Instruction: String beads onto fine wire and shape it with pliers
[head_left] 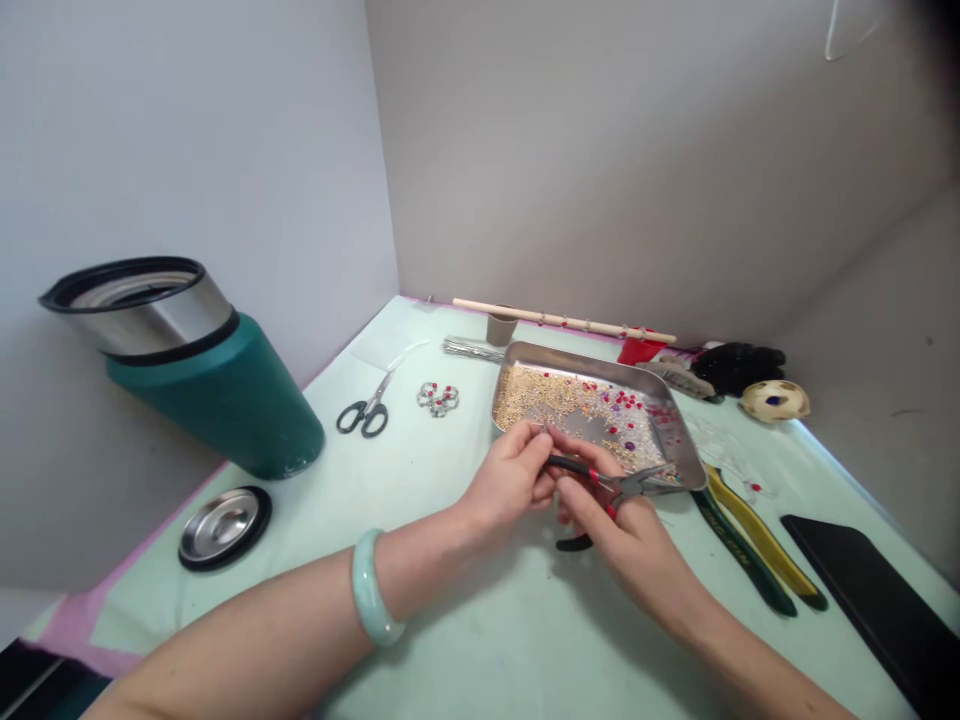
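Observation:
My right hand (pixel 611 505) has pliers (pixel 636 484) tucked in it, their metal jaws pointing right and the black-and-red handles running back toward the left hand. My left hand (pixel 517 465), with a pale green bangle (pixel 367 588) on its wrist, is closed in a pinch close to the right fingertips. Whatever it pinches is too small to make out. Both hands are over the near edge of a metal tray (pixel 686 440), which holds gold, clear, red and purple beads. Left of the tray lies a small wire-and-bead ornament (pixel 438 399) with red beads.
Black-handled scissors (pixel 373 415), a teal bottle (pixel 225 400) and its lid (pixel 225 527) stand or lie leftward. At right are green-and-yellow pliers (pixel 757 545), a black phone-like slab (pixel 870 590) and a tape roll (pixel 775 400). Behind the tray lie a wooden stick (pixel 570 320) and wires (pixel 472 349).

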